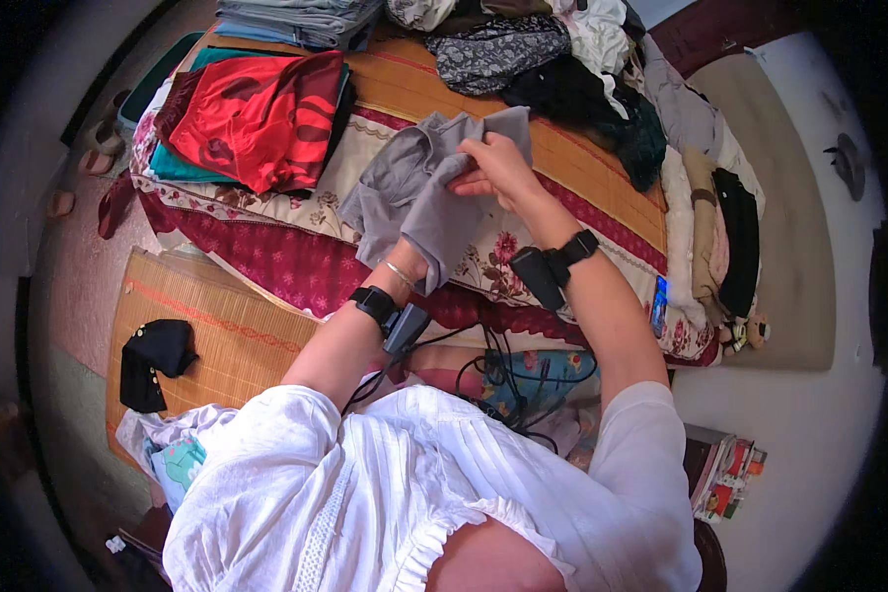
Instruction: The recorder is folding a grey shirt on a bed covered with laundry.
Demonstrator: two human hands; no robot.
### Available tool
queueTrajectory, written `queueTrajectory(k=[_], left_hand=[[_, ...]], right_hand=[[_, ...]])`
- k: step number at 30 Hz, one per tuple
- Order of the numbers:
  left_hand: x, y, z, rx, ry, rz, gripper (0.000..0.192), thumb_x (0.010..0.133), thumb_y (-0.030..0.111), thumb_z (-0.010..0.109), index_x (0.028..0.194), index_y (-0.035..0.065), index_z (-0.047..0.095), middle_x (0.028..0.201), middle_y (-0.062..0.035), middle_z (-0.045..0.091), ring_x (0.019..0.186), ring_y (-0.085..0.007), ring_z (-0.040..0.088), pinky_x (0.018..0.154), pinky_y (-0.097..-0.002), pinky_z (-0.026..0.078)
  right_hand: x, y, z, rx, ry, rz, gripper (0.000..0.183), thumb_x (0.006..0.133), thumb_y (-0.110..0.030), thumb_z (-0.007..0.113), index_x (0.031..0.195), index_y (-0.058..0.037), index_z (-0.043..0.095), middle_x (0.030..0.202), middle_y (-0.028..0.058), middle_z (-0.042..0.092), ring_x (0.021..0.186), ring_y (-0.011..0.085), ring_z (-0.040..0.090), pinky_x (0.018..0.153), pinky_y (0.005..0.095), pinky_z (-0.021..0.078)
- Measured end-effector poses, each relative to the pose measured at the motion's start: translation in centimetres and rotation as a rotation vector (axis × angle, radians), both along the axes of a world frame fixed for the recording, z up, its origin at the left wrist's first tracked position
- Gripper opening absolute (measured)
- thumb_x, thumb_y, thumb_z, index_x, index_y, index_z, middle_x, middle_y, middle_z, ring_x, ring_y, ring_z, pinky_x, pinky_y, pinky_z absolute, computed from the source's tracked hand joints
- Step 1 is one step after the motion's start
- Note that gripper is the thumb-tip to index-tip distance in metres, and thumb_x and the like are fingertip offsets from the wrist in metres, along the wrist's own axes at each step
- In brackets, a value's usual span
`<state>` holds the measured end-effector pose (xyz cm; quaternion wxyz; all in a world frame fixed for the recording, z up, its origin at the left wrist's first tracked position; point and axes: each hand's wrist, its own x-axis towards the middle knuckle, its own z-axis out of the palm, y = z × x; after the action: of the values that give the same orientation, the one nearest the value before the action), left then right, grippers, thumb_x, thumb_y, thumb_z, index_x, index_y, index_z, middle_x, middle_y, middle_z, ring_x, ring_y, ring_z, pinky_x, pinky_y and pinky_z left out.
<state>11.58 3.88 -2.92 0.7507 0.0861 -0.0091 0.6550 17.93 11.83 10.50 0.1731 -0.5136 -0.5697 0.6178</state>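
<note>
A grey cloth garment is bunched above the bed in front of me. My right hand pinches its upper right part between thumb and fingers. Fabric covers most of my left hand, which reaches into or under the lower edge; its fingers are hidden. Below the garment lies a flower-printed cream and maroon bedspread. To the left, red printed shorts top a stack of folded clothes.
Folded jeans and a dark patterned garment lie at the far side. Rolled clothes and a phone are on the right. Black cables hang by my lap. A black garment rests on a bamboo mat.
</note>
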Motion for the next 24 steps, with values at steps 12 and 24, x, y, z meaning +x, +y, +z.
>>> queueTrajectory(k=[12,24], left_hand=[[-0.9,-3.5,-4.7,-0.409,0.034,-0.041,0.052,0.094,0.048,0.046,0.122,0.0049,0.055,0.122,-0.0106,0.059,0.109,-0.0259,0.055,0.099,-0.0417,0.042],[-5.3,-10.4,2.6,-0.416,0.006,-0.093,0.051,0.097,0.045,0.037,0.126,0.0044,0.049,0.124,-0.0109,0.057,0.113,-0.0272,0.055,0.099,-0.0413,0.044]], right_hand=[[-5.3,2.1,-4.3,-0.107,-0.063,0.040,0.028,0.085,-0.018,0.054,0.098,0.0058,0.047,0.083,0.0179,0.059,0.065,0.0286,0.067,0.053,0.0333,0.0588],[0.6,2.8,-4.1,0.080,0.246,0.117,0.030,0.096,-0.024,0.046,0.111,0.0002,0.054,0.096,0.0138,0.062,0.083,0.0218,0.066,0.070,0.0302,0.0552]])
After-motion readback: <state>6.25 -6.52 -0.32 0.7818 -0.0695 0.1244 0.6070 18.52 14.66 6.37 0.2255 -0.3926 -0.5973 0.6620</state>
